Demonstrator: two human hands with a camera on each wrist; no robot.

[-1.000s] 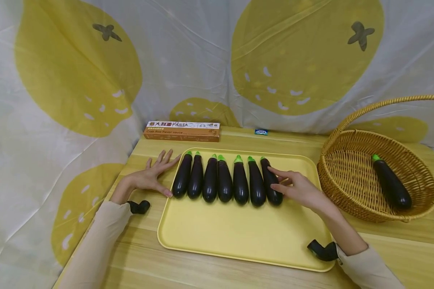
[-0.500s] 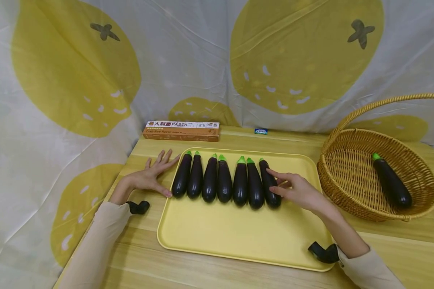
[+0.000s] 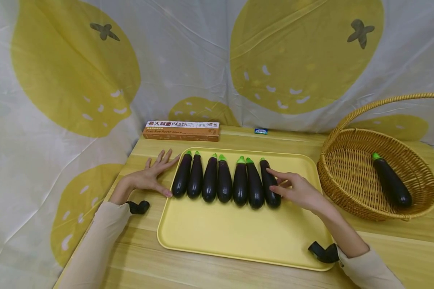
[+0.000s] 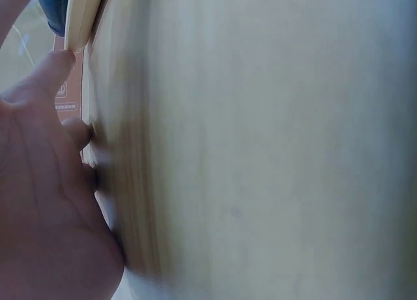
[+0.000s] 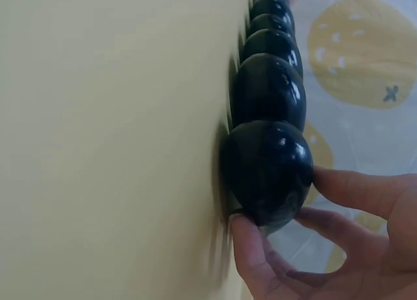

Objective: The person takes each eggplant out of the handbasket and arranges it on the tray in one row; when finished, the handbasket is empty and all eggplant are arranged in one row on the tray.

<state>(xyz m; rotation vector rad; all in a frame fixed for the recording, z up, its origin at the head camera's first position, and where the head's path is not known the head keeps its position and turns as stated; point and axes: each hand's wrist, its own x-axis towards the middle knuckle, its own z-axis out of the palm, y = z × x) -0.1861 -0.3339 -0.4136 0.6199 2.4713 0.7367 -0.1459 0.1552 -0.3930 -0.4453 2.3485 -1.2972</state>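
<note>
Several dark purple eggplants [image 3: 224,180] with green tips lie side by side in a row on the yellow tray [image 3: 238,233]. The right hand [image 3: 298,190] touches the rightmost eggplant [image 3: 270,184] from its outer side. In the right wrist view, its thumb lies on the upper surface of that eggplant [image 5: 267,169] and another fingertip sits low by the tray; no finger reaches round the far side. The left hand [image 3: 150,174], fingers spread, rests at the tray's left edge. Its thumb is against the rim [image 4: 81,19], near the leftmost eggplant [image 3: 182,176].
At the right stands a wicker basket [image 3: 332,180] with a tall handle and one eggplant [image 3: 392,180] inside. Behind the tray are a pasta box [image 3: 181,131] and a small blue packet [image 3: 261,131]. A lemon-print cloth [image 3: 188,52] hangs behind the table.
The right hand and the rightmost eggplant have shifted slightly left. The neighbouring eggplants on the right side now lie closer together. The left hand has stayed in place.
</note>
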